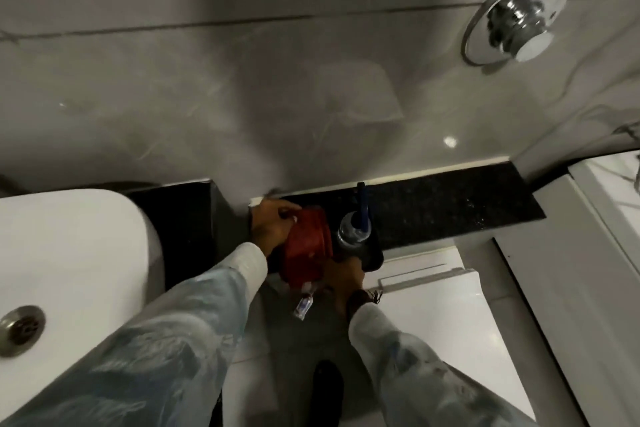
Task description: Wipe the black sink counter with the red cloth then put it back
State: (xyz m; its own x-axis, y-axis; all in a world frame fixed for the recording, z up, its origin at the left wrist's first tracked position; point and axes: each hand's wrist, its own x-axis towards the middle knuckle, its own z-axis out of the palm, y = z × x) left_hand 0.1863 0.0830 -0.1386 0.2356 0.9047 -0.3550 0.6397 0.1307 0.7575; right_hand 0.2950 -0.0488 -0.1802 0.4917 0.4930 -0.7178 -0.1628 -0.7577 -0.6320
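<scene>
The red cloth (304,246) is bunched in a thick fold at the left end of the black speckled counter (450,206), with a small tag hanging from its lower edge. My left hand (273,222) grips the cloth's top left side against the wall corner. My right hand (346,276) is just below the cloth at the counter's front edge. Its fingers are dark and partly hidden, so I cannot see what they hold.
A clear cup with a blue toothbrush (355,229) stands on a black tray right beside the cloth. The white sink (69,253) with its drain (20,329) lies left. A white toilet lid (433,308) is below the counter, and a chrome flush button (516,17) is on the wall.
</scene>
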